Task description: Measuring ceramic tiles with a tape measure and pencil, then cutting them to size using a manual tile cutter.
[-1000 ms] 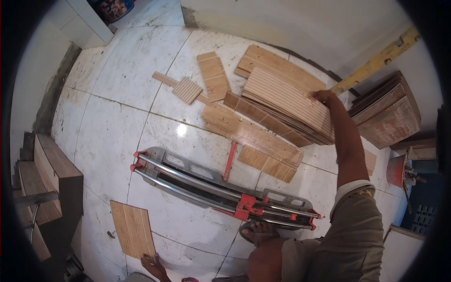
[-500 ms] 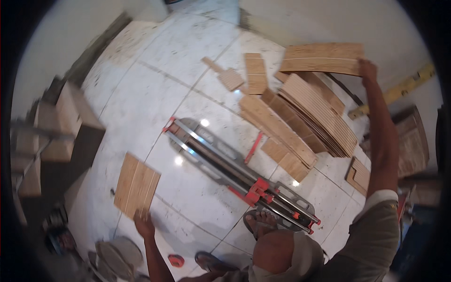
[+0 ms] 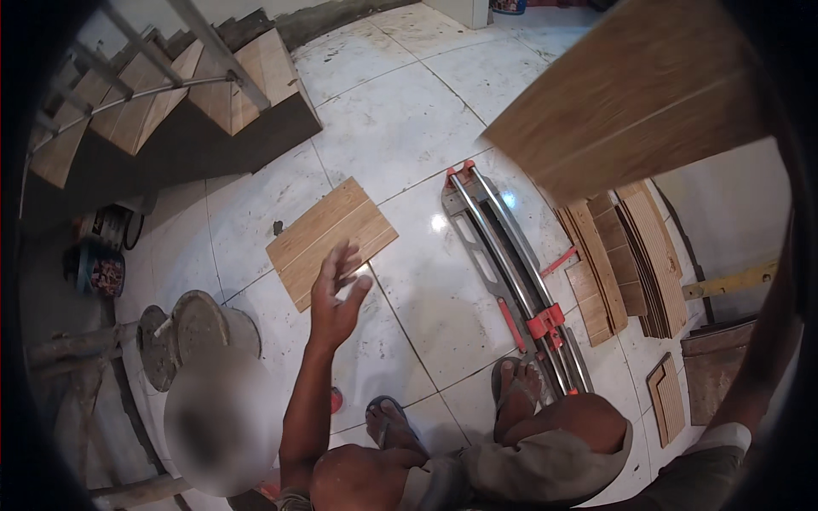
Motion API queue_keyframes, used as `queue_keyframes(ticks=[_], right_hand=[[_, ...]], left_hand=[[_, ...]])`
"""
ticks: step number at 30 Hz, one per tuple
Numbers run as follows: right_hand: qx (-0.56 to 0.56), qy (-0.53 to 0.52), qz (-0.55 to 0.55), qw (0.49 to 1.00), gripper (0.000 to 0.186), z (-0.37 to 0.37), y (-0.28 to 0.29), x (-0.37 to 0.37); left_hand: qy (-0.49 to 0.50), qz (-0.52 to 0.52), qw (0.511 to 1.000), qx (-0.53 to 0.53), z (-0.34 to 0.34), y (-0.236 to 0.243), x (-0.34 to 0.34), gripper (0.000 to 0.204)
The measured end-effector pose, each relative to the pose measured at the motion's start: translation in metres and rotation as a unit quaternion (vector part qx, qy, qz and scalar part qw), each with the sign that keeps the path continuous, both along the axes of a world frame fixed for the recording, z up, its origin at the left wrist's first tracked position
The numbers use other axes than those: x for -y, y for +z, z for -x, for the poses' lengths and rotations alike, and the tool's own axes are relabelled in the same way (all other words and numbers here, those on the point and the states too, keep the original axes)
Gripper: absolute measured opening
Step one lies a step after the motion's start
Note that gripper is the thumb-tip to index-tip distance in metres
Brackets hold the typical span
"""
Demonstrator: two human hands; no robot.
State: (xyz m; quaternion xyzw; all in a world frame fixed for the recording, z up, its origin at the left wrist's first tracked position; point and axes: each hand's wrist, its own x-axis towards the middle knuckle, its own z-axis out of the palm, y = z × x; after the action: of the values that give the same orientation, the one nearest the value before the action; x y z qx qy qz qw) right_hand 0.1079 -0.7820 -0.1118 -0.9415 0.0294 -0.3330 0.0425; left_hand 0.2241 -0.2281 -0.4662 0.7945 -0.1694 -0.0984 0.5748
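Observation:
A wood-look floor tile [image 3: 630, 102] is raised high at the upper right, close to me and slightly smeared by motion. My right arm [image 3: 771, 341] reaches up the right rim to the tile's edge; the hand gripping it is mostly lost in the dark border. My left hand [image 3: 336, 298] is open, fingers spread and thumb apart, with nothing in it. It hovers over the near edge of another wood-look tile [image 3: 332, 234] lying on the white floor. Right of that stands a red and grey manual tile cutter [image 3: 503, 247] with twin metal rails.
Stacked wood-look tiles [image 3: 652, 255] lie beyond the cutter, beside a yellow level [image 3: 733, 279]. Wood-topped stairs [image 3: 256, 77] with a metal railing rise at the upper left. A dirty bucket [image 3: 217, 328] stands at the left, behind a blurred grey patch. My sandalled feet flank the floor ahead.
My right hand has lifted the tile from the far stack up and closer to me. My left hand has risen, fingers spreading above the floor tile. The view has swung left.

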Motion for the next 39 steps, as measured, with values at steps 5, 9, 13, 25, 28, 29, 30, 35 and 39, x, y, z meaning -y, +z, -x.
queue_keyframes(ticks=[5, 9, 13, 25, 28, 29, 30, 35, 39], right_hand=[[-0.115, 0.249, -0.033, 0.961, 0.041, -0.112, -0.063, -0.156], [-0.257, 0.442, -0.114, 0.852, 0.032, -0.223, -0.195, -0.275], [-0.417, 0.347, -0.064, 0.838, 0.03, -0.243, -0.352, -0.388], [-0.38, 0.237, -0.164, 0.879, 0.023, -0.129, -0.515, -0.491], [-0.286, 0.243, -0.199, 0.905, 0.018, -0.116, -0.523, -0.494], [-0.285, 0.242, -0.2, 0.906, 0.018, -0.114, -0.526, -0.496], [-0.257, 0.239, -0.208, 0.913, 0.017, -0.112, -0.528, -0.497], [-0.195, 0.236, -0.204, 0.93, 0.016, -0.105, -0.537, -0.503], [-0.187, 0.235, -0.196, 0.934, 0.016, -0.104, -0.538, -0.502]], left_hand=[[-0.071, 0.19, 0.979, -0.008, 0.025, 0.011, -0.001, 0.086], [0.059, 0.147, 0.98, -0.118, 0.088, -0.031, -0.04, 0.042], [0.174, 0.087, 0.957, -0.217, 0.153, -0.091, -0.088, 0.041], [0.282, 0.067, 0.903, -0.318, 0.246, -0.147, -0.126, 0.037], [0.301, 0.075, 0.899, -0.309, 0.25, -0.146, -0.123, 0.032], [0.307, 0.087, 0.897, -0.307, 0.25, -0.146, -0.122, 0.03], [0.307, 0.078, 0.9, -0.298, 0.251, -0.146, -0.122, 0.03], [0.345, 0.048, 0.888, -0.3, 0.258, -0.145, -0.118, 0.033], [0.34, 0.024, 0.906, -0.25, 0.259, -0.15, -0.123, 0.034]])
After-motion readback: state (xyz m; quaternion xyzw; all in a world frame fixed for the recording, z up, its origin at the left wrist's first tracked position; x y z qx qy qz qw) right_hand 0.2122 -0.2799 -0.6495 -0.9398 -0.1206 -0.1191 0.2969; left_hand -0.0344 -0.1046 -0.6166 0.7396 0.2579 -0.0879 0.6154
